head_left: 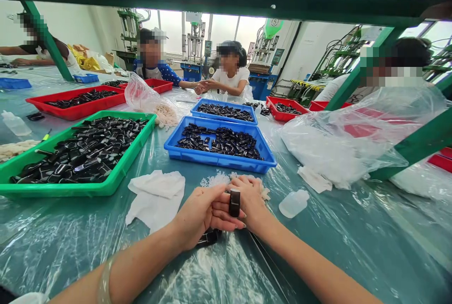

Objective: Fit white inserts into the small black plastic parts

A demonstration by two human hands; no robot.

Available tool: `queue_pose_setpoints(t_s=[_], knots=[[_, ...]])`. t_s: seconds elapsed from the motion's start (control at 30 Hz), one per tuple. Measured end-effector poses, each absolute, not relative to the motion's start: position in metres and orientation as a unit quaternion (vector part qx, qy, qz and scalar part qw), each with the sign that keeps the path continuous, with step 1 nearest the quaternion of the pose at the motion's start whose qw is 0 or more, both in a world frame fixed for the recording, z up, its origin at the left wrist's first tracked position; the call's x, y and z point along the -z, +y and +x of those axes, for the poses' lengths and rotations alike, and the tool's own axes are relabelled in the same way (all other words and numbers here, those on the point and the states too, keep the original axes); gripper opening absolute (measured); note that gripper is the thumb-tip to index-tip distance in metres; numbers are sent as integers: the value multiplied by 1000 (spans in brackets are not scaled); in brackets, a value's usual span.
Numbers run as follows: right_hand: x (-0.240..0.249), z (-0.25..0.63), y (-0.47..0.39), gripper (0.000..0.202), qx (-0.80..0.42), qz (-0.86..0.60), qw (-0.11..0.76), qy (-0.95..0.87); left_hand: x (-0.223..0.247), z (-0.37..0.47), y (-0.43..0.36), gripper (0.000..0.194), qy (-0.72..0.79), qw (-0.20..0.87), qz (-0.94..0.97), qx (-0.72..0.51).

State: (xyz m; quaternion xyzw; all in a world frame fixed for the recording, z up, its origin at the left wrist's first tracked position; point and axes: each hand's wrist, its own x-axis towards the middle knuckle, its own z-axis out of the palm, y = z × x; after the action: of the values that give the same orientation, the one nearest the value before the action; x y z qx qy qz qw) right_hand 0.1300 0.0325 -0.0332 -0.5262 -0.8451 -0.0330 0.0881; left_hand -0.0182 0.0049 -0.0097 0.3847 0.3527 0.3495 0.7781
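A small glossy black part [234,202] stands upright in my left hand [208,207], held between the thumb and fingers. Right beside it, my right hand [249,198] reaches over small white pieces [215,179]; its fingertips are partly hidden, and what they may grip cannot be made out. More black parts [209,238] lie on the table under my left wrist. A crumpled white cloth [155,195] is to the left of my hands, and a translucent bottle [294,203] lies to the right.
Beyond my hands are two blue trays [221,161] of black parts. A green tray [106,188] of black parts is at left, red trays [76,113] farther back. Clear plastic bags [328,148] sit at right under a green frame [416,151]. Several people sit around the table.
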Motion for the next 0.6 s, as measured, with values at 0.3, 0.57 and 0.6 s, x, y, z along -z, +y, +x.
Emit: queue_pose_setpoints(t_s=[0.3, 0.57, 0.6], knots=[[36, 131, 34, 22, 52, -526, 41, -848, 12, -16, 4, 49, 358, 781, 374, -351], [40, 135, 32, 23, 71, -536, 50, -840, 14, -14, 4, 49, 361, 777, 383, -345], [41, 135, 32, 23, 72, -532, 51, -842, 14, -14, 4, 47, 361, 776, 386, -345]])
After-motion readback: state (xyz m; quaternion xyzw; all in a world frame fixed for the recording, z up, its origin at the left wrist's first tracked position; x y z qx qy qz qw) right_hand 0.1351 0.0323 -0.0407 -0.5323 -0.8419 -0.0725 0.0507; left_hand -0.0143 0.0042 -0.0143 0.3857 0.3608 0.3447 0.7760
